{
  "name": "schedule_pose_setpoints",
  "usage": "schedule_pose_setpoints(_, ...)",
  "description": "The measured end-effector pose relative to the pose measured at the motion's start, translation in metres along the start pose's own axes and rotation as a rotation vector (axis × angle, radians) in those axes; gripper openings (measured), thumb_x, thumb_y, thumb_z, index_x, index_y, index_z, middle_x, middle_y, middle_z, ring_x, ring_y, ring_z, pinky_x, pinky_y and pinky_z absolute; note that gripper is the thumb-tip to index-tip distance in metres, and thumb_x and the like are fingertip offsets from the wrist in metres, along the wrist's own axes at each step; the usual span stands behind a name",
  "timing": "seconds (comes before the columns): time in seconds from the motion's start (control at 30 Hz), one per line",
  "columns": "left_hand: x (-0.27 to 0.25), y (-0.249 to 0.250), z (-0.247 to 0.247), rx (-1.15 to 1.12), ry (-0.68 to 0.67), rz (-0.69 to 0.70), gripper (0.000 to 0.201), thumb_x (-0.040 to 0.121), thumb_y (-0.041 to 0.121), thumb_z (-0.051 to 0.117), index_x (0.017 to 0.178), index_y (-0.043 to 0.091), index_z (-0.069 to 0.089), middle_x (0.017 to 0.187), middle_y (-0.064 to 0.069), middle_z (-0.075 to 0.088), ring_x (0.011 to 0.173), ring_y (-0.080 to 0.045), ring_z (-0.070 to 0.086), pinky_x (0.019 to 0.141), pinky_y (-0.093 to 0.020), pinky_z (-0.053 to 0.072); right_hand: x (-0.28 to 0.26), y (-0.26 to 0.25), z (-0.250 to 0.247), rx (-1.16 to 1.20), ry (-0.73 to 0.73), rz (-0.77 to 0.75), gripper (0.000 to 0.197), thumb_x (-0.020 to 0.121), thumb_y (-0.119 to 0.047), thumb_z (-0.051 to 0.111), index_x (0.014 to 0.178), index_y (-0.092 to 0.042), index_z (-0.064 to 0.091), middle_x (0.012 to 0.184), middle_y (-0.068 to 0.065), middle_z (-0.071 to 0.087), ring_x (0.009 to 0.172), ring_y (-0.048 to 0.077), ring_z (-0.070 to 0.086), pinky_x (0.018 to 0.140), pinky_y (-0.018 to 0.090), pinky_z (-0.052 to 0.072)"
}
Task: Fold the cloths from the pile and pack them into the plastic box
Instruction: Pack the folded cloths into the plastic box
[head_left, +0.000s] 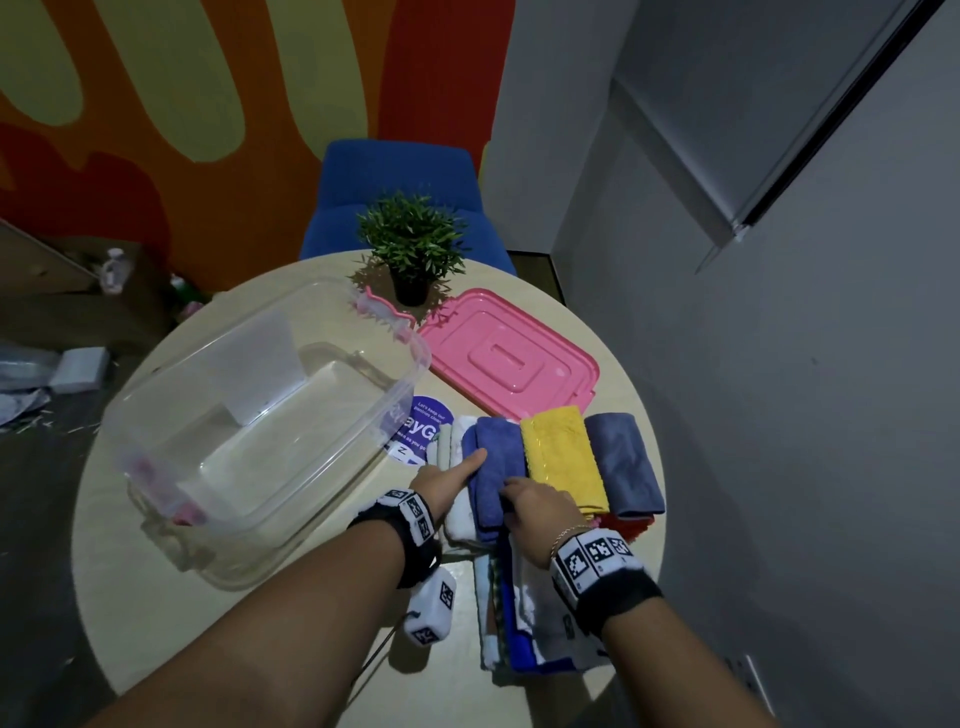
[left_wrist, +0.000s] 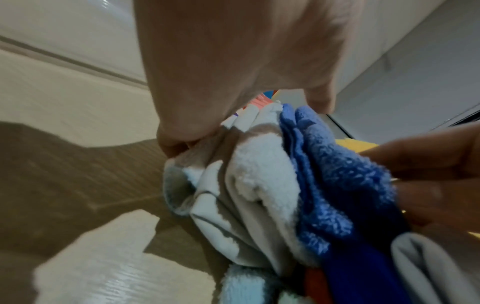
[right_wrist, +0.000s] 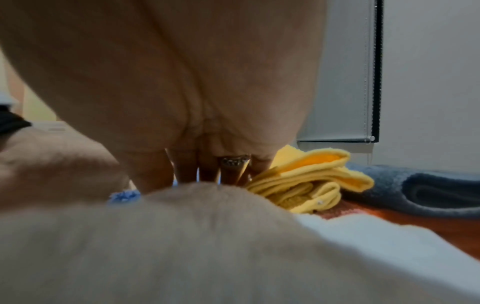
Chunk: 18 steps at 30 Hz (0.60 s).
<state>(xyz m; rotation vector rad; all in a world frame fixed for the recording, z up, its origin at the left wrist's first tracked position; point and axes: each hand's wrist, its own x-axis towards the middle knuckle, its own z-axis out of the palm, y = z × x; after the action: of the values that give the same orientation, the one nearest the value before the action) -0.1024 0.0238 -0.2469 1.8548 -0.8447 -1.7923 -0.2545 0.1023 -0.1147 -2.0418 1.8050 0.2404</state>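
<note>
Fingers of the left hand (head_left: 449, 480) and right hand (head_left: 537, 506) curl around the folded blue cloth (head_left: 496, 467) and white cloth (left_wrist: 259, 179), lower centre, beside the empty plastic box (head_left: 249, 415).

dim room — orange-red mural wall (head_left: 156, 104) | blue chair (head_left: 400, 192) | round table (head_left: 156, 597)

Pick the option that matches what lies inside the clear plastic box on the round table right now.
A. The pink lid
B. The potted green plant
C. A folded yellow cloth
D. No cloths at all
D. The clear plastic box holds no cloths; the folded yellow cloth, the pink plastic lid and the potted green plant all sit outside it on the round table.
</note>
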Motion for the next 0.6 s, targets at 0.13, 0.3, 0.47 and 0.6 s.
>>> schedule_pose_setpoints(0.13, -0.041, 0.026, 0.007, 0.091, 0.010, 0.023, 0.112, 0.037, 0.076, 0.087, 0.120, 0.004, 0.062, 0.111, -0.010, 0.071, 0.095, -0.026, 0.070, 0.085, -0.033, 0.057, 0.001, 0.003, 0.002, 0.007, -0.016, -0.045, 0.035, 0.093, -0.011, 0.046, 0.124, -0.021, 0.057, 0.140, -0.005, 0.049, 0.123, 0.025, 0.053, 0.089, 0.039, 0.038)
schedule_pose_setpoints(0.3, -0.037, 0.033, 0.018, 0.220, 0.079, 0.014, 0.116, 0.021, 0.066, 0.091, 0.111, 0.001, 0.057, 0.097, -0.009, 0.070, 0.083, -0.022, 0.069, 0.074, -0.033, 0.060, -0.001, 0.006, 0.004, 0.054, -0.039, -0.087, 0.040, 0.089, -0.006, 0.045, 0.123, -0.024, 0.058, 0.135, -0.004, 0.056, 0.118, 0.025, 0.056, 0.090, 0.035, 0.038)
schedule_pose_setpoints(0.47, -0.033, 0.033, 0.008, 0.145, 0.094, 0.036, 0.098, 0.038, 0.049, 0.088, 0.117, 0.000, 0.056, 0.107, -0.010, 0.068, 0.093, -0.025, 0.068, 0.074, -0.030, 0.057, 0.003, 0.012, -0.003, 0.377, 0.074, 0.018, 0.039, 0.094, -0.003, 0.048, 0.126, -0.018, 0.065, 0.132, 0.002, 0.061, 0.121, 0.022, 0.056, 0.105, 0.029, 0.041)
schedule_pose_setpoints(0.6, -0.020, 0.017, -0.005, -0.003, 0.117, 0.072, 0.094, 0.036, 0.046, 0.086, 0.120, 0.011, 0.062, 0.109, -0.006, 0.072, 0.093, -0.025, 0.069, 0.085, -0.038, 0.059, 0.003, 0.020, -0.011, 0.484, 0.171, 0.119, 0.032, 0.097, -0.003, 0.050, 0.125, -0.012, 0.063, 0.126, 0.006, 0.060, 0.111, 0.019, 0.057, 0.095, 0.019, 0.039)
